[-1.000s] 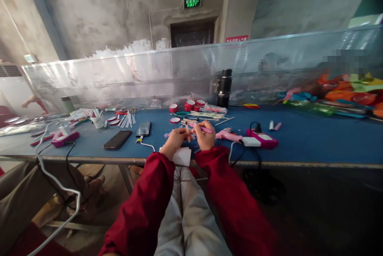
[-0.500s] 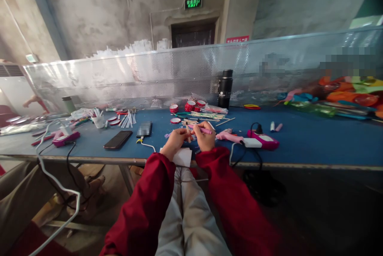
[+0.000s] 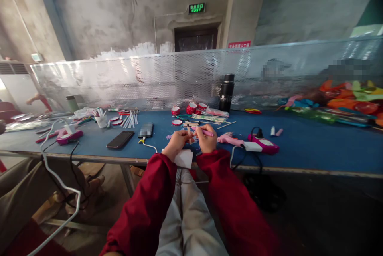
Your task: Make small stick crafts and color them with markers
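My left hand point(image 3: 176, 143) is closed on a small flat wooden stick point(image 3: 189, 134), held upright, with a dark spot at its top end. In my right hand point(image 3: 207, 141) is a pink marker pen point(image 3: 208, 132), pinched like a writing tool. The pen points left at the stick; whether its tip touches the wood is too small to tell. White paper point(image 3: 184, 159) lies under my wrists at the table's front edge. Small purple pieces point(image 3: 169, 137) are scattered beside my fingers. A pink glue gun point(image 3: 231, 139) lies just right of my right hand.
On the blue table point(image 3: 314, 148) are a magenta power strip point(image 3: 269, 146), a dark phone point(image 3: 120, 139) and a charging device point(image 3: 145, 129). Behind my hands stand red-rimmed round tins point(image 3: 191, 108), loose sticks point(image 3: 226, 125) and a black thermos point(image 3: 226, 93). A cable point(image 3: 78, 200) hangs at left.
The camera has tilted slightly, so the scene sits a little lower and further right. Both hands keep their grips on the stick and the pen, with little visible movement.
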{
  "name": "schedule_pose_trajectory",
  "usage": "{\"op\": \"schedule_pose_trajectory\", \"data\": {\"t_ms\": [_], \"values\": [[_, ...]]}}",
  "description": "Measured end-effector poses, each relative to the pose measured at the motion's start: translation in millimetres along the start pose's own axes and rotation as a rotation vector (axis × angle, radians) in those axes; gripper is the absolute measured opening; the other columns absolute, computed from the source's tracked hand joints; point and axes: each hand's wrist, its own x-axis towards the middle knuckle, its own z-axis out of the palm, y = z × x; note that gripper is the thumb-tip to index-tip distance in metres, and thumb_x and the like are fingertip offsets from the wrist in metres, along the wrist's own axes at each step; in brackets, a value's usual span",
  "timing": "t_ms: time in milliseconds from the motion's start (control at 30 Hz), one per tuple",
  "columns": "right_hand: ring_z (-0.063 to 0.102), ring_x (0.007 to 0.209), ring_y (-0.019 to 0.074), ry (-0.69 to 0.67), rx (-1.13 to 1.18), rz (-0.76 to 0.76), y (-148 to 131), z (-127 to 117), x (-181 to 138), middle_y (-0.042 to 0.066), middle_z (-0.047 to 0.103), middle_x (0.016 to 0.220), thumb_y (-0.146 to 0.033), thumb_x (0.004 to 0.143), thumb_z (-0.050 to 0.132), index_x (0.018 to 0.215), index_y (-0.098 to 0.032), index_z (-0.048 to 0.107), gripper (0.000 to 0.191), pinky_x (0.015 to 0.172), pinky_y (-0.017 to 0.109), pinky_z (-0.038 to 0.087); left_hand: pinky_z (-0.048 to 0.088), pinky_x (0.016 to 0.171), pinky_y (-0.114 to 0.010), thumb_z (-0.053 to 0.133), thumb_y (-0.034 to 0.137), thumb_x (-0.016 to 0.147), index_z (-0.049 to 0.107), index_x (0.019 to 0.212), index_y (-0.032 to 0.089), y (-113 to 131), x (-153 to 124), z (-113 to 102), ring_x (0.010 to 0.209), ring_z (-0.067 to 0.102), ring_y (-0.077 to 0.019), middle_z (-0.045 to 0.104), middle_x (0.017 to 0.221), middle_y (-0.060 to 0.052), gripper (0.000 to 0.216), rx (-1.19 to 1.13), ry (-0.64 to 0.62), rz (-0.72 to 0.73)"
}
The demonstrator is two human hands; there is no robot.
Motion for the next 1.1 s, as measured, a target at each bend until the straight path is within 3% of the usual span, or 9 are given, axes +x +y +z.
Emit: {"op": "schedule_pose_trajectory", "data": {"t_ms": [400, 633, 900, 1100], "values": [[0.067, 0.057, 0.0191, -0.084, 0.009, 0.009, -5.6, 0.8, -2.7, -0.001, 0.072, 0.062, -0.046, 0.084, 0.067, 0.071, -0.026, 0.061, 0.024, 0.061, 0.031, 0.055, 0.029, 0.053, -0.024, 0.091, 0.046, 0.069, 0.065, 0.061, 0.014, -0.3, -0.2, 0.1, 0.052, 0.045, -0.0087, 0.061, 0.057, -0.001, 0.042, 0.003, -0.009, 0.036], [0.067, 0.056, 0.019, 0.01, 0.011, 0.006, -0.1, 0.4, -0.6, -0.001, 0.07, 0.06, -0.041, 0.082, 0.067, 0.069, -0.026, 0.059, 0.021, 0.062, 0.031, 0.054, 0.033, 0.055, -0.024, 0.09, 0.044, 0.072, 0.068, 0.065, 0.014, -0.8, -0.1, 0.3, 0.054, 0.05, -0.01, 0.064, 0.059, -0.003, 0.039, -0.025, 0.022, 0.008], [0.067, 0.056, 0.0187, -0.084, 0.019, -0.011, -3.2, 0.9, -2.4, -0.001, 0.071, 0.062, -0.043, 0.084, 0.067, 0.071, -0.026, 0.061, 0.022, 0.059, 0.03, 0.053, 0.031, 0.054, -0.025, 0.092, 0.047, 0.068, 0.065, 0.057, 0.014, -1.2, 0.7, -0.4, 0.053, 0.047, -0.0098, 0.06, 0.055, -0.001, 0.044, -0.008, -0.017, 0.054], [0.066, 0.056, 0.0186, 0.02, 0.012, -0.003, 3.4, 0.4, -0.6, -0.002, 0.07, 0.061, -0.041, 0.082, 0.067, 0.071, -0.027, 0.059, 0.02, 0.06, 0.03, 0.054, 0.035, 0.058, -0.025, 0.091, 0.04, 0.07, 0.07, 0.066, 0.014, -5.5, 3.6, -0.5, 0.057, 0.054, -0.0122, 0.065, 0.06, -0.003, 0.034, -0.065, 0.032, 0.012]]}}
